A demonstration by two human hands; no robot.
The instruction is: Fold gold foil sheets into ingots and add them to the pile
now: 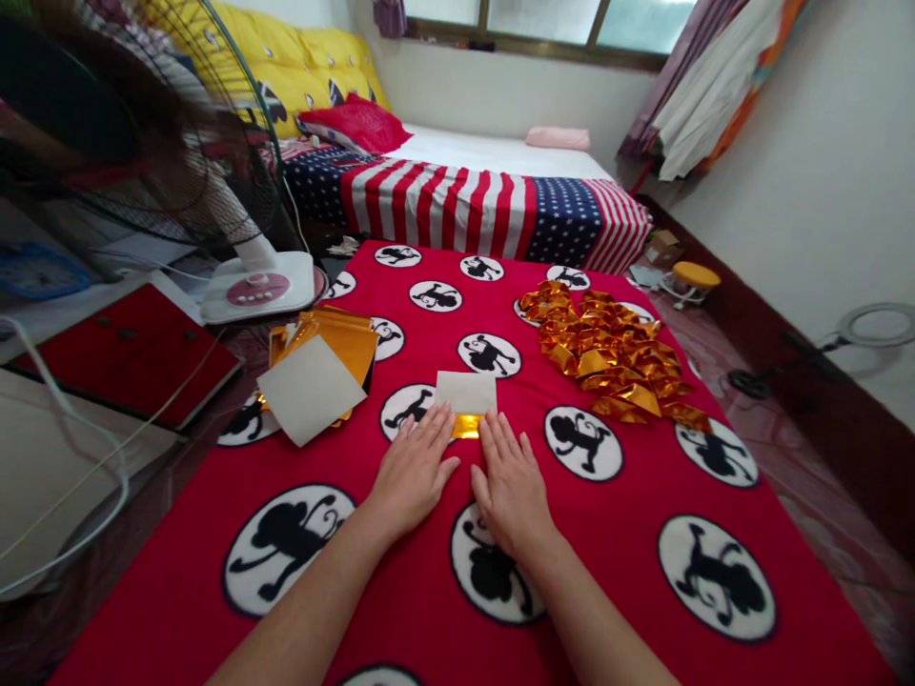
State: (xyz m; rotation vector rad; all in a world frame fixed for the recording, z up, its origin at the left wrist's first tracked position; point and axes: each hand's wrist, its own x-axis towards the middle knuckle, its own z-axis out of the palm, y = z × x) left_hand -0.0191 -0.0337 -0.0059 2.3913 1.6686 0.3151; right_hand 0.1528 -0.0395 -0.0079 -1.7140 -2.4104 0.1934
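A small sheet of paper (pixel 466 391), pale on its upper face, lies on the red cloth with its near edge folded over to show a shiny gold strip. My left hand (pixel 420 467) lies flat with fingers stretched, its fingertips on the left end of the fold. On the right end rest the fingertips of my right hand (pixel 512 481), also flat and open. To the left is a stack of gold foil sheets (pixel 350 343) with a pale sheet (pixel 311 391) turned face down on top. Several folded gold foil pieces (pixel 607 353) are heaped at the right.
The red cloth (pixel 607 572) with monkey prints covers the table. At left stands a fan (pixel 257 286) beside a red panel (pixel 135 353). A bed (pixel 457 205) lies beyond the far edge. On the floor at right are a yellow stool (pixel 696 275) and a ring-shaped stand (pixel 876 325).
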